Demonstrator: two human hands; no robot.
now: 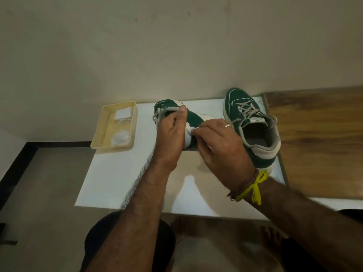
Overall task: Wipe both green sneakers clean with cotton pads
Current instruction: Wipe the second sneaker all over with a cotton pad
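The right hand (218, 142) pinches a cotton pad (191, 131) against the white side of the sneaker (193, 119), probably its sole; the left hand (172, 130) grips that shoe, which runs away towards the wall. The second sneaker (253, 124) waits just right.

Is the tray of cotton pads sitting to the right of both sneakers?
No. The tray sits at the table's left edge, left of the held sneaker; the other sneaker stands at the right.
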